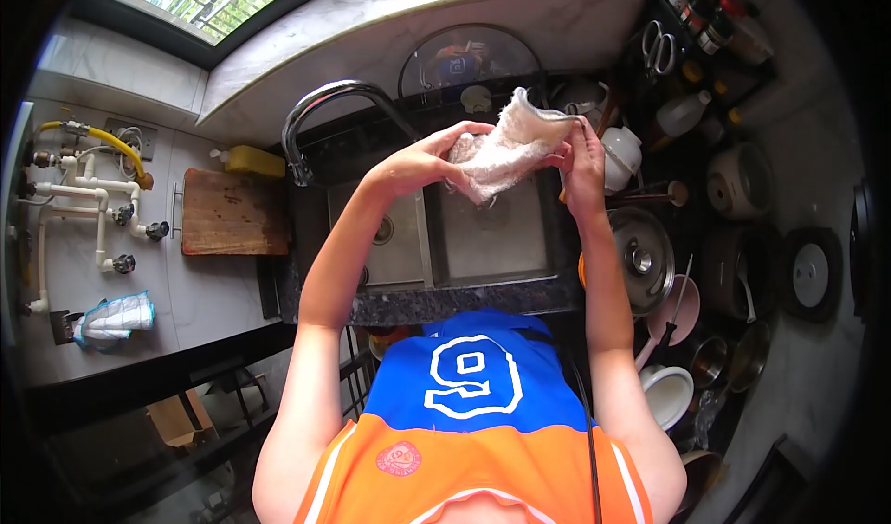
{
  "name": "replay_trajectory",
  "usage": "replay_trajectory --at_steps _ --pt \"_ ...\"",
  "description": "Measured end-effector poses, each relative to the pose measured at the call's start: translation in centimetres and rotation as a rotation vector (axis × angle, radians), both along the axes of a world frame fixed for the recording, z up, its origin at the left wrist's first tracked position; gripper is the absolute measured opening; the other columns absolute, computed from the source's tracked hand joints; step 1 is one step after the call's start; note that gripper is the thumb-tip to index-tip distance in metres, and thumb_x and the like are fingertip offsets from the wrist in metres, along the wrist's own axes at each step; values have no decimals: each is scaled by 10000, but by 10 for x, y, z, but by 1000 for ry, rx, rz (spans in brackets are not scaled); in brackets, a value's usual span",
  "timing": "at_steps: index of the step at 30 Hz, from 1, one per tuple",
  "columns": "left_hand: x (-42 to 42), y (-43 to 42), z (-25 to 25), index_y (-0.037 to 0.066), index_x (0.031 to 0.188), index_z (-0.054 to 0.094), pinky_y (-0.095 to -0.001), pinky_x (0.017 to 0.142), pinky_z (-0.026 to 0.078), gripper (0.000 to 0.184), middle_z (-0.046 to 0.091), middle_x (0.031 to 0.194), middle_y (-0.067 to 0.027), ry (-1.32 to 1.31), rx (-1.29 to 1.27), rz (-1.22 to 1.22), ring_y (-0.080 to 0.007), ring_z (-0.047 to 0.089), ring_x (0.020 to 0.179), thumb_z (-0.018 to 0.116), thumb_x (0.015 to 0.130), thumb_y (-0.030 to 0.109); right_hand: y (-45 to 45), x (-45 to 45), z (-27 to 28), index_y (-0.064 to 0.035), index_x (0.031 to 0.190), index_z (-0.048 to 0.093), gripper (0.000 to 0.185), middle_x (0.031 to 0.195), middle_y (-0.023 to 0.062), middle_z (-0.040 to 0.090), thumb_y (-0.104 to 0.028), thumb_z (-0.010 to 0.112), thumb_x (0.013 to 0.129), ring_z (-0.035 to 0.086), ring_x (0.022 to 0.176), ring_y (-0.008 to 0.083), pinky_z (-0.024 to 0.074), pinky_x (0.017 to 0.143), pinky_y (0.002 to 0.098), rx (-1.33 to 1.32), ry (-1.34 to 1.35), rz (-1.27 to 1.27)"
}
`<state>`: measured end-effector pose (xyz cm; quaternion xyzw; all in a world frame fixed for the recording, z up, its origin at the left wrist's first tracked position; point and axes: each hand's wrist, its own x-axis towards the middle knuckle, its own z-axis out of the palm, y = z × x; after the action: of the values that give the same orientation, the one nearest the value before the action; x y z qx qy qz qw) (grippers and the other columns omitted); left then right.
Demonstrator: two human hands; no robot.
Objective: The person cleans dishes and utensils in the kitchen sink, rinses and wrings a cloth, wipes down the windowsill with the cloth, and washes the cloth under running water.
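Note:
A fluffy off-white cleaning cloth (506,157) with a dark edge is held up above the double sink (492,236). My left hand (422,160) grips its left side, the fingers partly behind the fabric. At the cloth's upper right corner, my right hand (581,167) pinches the edge between thumb and fingers. The cloth hangs loosely folded between both hands. Just left of it stands the curved chrome faucet (320,97).
Left of the sink are a wooden cutting board (234,212), a yellow bottle (252,161) and a hanging blue-edged cloth (115,319). A glass lid (469,60) leans behind. To the right crowd a steel pot lid (640,259), a pink pan (674,303) and a white bowl (666,396).

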<state>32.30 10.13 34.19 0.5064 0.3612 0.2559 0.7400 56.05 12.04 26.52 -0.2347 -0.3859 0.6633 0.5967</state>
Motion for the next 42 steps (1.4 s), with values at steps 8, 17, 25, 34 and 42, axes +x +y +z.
replay_trajectory --at_steps 8,17,25,34,42 --pt "22 0 -29 75 1142 547 -239 776 458 443 579 983 -24 -106 208 486 -105 543 897 647 710 62 10 -25 -22 -31 1134 522 548 1091 102 614 -523 453 903 593 1021 223 495 864 383 -439 425 -30" --pt "42 28 4 59 1049 586 -254 798 451 221 601 923 -17 58 307 280 -84 548 889 633 872 183 -11 -53 -22 -85 1292 452 563 1278 77 514 -414 586 855 514 1150 227 409 991 391 -421 738 409" --pt "20 121 37 -21 1129 519 -277 726 547 301 626 958 -135 89 453 575 -186 636 784 588 876 128 138 9 105 -54 1187 529 319 1085 50 612 -111 566 875 599 912 169 496 764 346 -14 258 -476" --pt "-41 231 16 42 1152 519 -393 864 453 353 546 1073 -168 1108 1459 561 -304 531 1002 596 834 173 285 13 72 -106 1162 596 424 1259 188 516 -369 460 858 473 1178 346 285 1039 503 653 -1764 -433" --pt "-43 251 -1 131 1255 472 -515 943 324 405 430 1241 -132 1479 1462 468 -298 405 1157 477 902 332 300 0 75 19 1395 279 783 1428 335 188 -532 414 855 177 1345 445 115 1088 550 25 -2103 -671"
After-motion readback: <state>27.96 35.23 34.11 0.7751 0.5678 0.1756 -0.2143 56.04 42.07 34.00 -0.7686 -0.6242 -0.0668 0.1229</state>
